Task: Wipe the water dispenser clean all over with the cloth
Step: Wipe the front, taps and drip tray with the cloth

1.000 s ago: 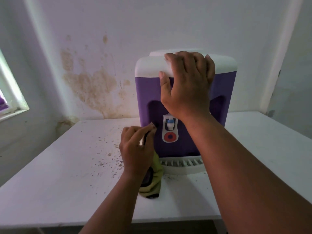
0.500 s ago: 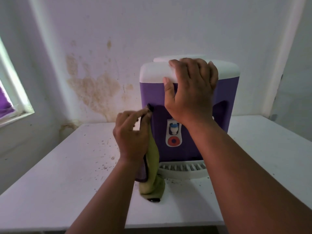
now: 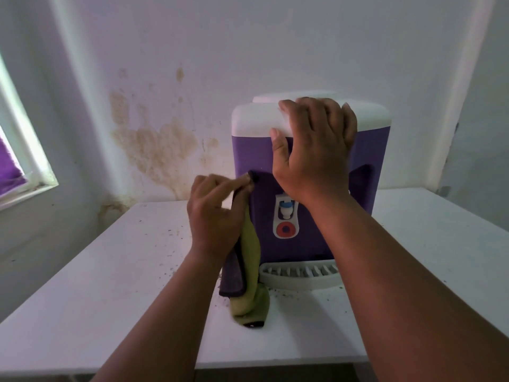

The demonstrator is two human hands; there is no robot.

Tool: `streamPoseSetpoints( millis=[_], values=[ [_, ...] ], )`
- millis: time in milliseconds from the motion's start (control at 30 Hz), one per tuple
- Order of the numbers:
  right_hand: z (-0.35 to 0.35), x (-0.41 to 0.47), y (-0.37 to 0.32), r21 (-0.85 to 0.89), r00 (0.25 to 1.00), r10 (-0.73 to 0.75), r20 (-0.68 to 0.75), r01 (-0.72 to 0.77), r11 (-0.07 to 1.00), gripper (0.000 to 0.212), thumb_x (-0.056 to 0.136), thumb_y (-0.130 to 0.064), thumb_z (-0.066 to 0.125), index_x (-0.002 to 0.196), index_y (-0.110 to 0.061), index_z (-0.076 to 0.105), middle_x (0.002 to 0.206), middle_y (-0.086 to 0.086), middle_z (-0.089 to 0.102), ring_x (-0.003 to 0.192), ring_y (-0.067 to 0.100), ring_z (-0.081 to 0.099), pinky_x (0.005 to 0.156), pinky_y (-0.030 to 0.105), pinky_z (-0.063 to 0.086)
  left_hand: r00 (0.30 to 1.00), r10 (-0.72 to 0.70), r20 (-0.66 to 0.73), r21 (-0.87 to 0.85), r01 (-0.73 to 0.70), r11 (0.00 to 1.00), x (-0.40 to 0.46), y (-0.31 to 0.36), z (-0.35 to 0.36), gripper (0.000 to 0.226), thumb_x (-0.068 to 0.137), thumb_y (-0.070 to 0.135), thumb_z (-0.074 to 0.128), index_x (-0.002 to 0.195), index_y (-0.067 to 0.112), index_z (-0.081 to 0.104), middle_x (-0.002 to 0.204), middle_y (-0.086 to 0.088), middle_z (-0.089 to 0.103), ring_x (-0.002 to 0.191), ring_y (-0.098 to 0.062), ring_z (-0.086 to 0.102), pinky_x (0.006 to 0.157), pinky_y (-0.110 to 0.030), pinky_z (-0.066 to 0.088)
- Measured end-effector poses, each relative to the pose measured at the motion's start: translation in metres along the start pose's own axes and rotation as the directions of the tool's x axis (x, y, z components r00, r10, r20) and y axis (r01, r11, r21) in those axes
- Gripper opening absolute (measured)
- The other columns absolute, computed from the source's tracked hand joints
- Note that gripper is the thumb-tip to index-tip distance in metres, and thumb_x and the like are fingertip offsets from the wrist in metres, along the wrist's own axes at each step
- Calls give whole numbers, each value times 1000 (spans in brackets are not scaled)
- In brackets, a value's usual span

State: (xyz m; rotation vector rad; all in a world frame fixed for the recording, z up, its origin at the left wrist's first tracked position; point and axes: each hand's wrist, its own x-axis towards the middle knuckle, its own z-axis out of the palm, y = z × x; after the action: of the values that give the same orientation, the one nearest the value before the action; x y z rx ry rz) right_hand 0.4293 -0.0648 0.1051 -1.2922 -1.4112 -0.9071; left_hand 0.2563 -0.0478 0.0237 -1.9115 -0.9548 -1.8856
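A purple plastic water dispenser (image 3: pixel 248 158) with a white lid, a blue-and-white tap and a white drip tray stands upright near the counter's far edge. A green-and-dark-purple cloth (image 3: pixel 249 260) hangs against its front left corner, its lower end resting on the counter.

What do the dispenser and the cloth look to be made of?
Purple-and-white water dispenser: probably moulded plastic, smooth and matte, with rounded seamless edges and a slotted drip tray. Green, dark-edged cloth: soft fabric, maybe microfibre; it hangs limp and folds on the table.
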Motion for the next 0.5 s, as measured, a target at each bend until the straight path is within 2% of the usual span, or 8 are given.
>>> streamPoseSetpoints(
  millis=[133, 267, 500],
  values=[
    [0, 0, -1, -2, 1000, 1, 6, -1, 1000, 43, 97, -44, 45, 134, -25, 56, 133, -3, 55, 133, 23, 43, 121, 46, 16, 994, 7, 106, 37, -11, 999, -51, -14, -4, 13, 82, 11, 87, 93, 7, 83, 74, 0, 65, 73, -18, 51, 65, -17, 37],
    [-1, 0, -1, -9, 1000, -2, 19, 2, 1000, 45, 97, -44, 44, 136, -25, 55, 135, -3, 55, 134, 23, 42, 121, 46, 15, 983, 58, 175, 59, -70, 996, -77, -25, -11, 12, 83, 13, 83, 91, 4, 83, 74, -4, 68, 70, -23, 53, 56, -34, 45],
    [-1, 0, -1, -26, 1000, 2, 19, -1, 1000, 45, 97, -45, 43, 135, -25, 56, 134, -3, 55, 133, 23, 43, 121, 46, 16, 989, 99, 106, 87, -108, 990, -52, -24, -7, 9, 85, 9, 86, 93, 5, 83, 75, -5, 68, 72, -26, 53, 61, -32, 42]
  ],
)
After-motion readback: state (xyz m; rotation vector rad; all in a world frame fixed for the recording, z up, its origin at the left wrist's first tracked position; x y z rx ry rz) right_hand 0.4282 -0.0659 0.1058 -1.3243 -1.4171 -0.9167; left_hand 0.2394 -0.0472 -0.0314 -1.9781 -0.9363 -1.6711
